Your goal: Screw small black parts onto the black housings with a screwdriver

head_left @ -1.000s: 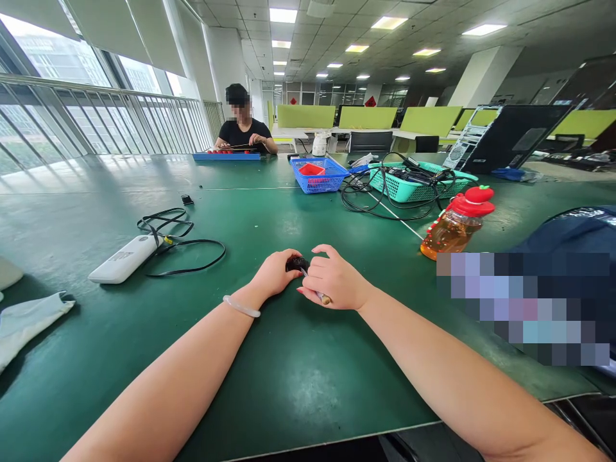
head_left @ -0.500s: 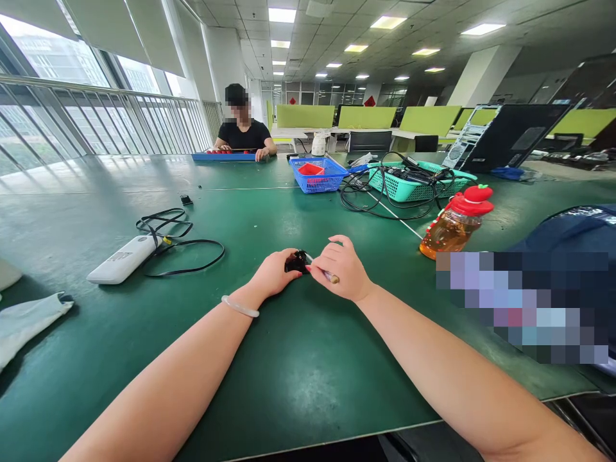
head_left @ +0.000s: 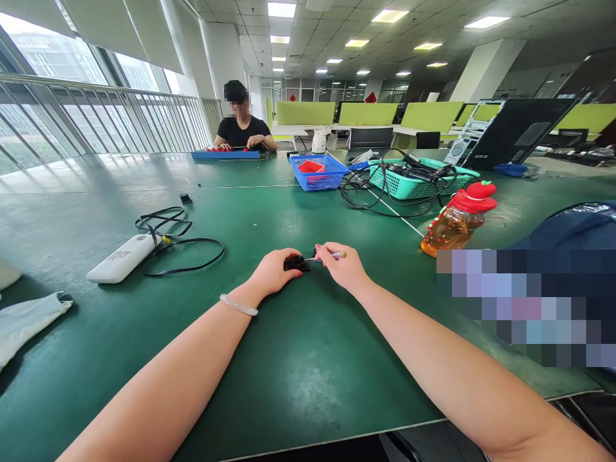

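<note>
- Bare hands at work over a dark green tabletop [head_left: 308, 385]: the left hand [head_left: 269, 273] grasps a small black part [head_left: 294, 263], thumb on the near side, fingers curled around the far side.
- The right hand [head_left: 347, 266], just beside it, pinches a slim screwdriver-like tool [head_left: 339, 255] between thumb and fingers, its metal shaft pointing left at the part; whether the tip makes contact is too small to tell.
- The black part sits at the middle of the near tabletop, between the two hands, its detail mostly covered by the left fingers. A pale bangle [head_left: 239, 305] rings the left wrist.
- To the left, a white power bank [head_left: 124, 258] lies beside a looped black cable [head_left: 206, 241].
- Beyond the hands, a blue mesh basket [head_left: 317, 183] holds a red container [head_left: 311, 167]; to its right, black cords spill from a teal basket [head_left: 403, 188].
- A red-capped bottle [head_left: 450, 228] of amber liquid stands at right, near a dark blue fabric item [head_left: 577, 231], partly blurred out.
- At the table's far side, a person [head_left: 243, 133] in a black T-shirt sits behind a long blue tray [head_left: 226, 154].
</note>
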The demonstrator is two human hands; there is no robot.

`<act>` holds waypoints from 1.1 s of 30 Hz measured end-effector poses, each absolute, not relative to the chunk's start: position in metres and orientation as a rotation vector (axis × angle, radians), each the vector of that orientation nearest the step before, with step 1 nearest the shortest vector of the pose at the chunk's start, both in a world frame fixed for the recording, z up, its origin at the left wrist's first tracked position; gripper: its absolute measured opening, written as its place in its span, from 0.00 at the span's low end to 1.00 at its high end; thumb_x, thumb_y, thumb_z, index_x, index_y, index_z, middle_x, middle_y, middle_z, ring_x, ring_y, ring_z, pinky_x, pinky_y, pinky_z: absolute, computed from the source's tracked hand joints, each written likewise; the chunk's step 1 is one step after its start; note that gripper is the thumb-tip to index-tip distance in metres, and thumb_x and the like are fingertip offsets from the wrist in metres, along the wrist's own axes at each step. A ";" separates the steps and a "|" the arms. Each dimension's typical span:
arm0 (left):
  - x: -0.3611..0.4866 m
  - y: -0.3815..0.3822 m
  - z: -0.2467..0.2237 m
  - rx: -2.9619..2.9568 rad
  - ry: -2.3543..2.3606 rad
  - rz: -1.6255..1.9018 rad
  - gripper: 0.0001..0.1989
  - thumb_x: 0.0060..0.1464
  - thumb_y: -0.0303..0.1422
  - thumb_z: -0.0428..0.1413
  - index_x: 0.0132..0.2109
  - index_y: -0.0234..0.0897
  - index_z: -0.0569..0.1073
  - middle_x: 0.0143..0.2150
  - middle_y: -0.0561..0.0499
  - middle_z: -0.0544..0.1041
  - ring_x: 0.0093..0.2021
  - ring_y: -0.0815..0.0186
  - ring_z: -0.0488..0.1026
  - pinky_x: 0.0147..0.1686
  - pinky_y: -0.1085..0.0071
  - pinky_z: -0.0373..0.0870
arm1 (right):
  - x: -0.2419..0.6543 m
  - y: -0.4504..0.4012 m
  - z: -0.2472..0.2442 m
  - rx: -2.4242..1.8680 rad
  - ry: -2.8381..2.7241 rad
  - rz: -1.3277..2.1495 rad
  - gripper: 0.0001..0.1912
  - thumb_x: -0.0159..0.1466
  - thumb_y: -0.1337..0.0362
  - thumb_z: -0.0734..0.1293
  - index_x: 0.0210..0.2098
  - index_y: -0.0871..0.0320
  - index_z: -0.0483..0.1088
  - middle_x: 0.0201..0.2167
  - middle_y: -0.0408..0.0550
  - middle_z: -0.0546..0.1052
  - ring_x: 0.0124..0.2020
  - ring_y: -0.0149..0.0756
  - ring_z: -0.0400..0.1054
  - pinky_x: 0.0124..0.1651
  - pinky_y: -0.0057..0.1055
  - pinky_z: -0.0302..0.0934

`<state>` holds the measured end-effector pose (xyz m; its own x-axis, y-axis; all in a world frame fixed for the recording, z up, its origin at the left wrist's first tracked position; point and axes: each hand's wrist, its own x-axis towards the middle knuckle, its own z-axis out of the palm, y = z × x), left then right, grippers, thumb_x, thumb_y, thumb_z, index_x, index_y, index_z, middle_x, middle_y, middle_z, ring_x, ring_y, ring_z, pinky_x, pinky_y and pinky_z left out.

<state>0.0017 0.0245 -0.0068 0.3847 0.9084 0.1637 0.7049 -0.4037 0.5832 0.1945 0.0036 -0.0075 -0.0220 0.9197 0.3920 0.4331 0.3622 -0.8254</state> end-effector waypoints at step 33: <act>0.002 0.024 -0.009 2.381 1.404 0.585 0.23 0.49 0.38 0.62 0.52 0.41 0.73 0.48 0.47 0.79 0.50 0.55 0.73 0.51 0.60 0.70 | 0.194 -0.010 0.007 -1.053 -1.790 0.375 0.25 0.67 0.50 0.56 0.20 0.53 0.70 0.19 0.44 0.71 0.31 0.37 0.68 0.45 0.36 0.59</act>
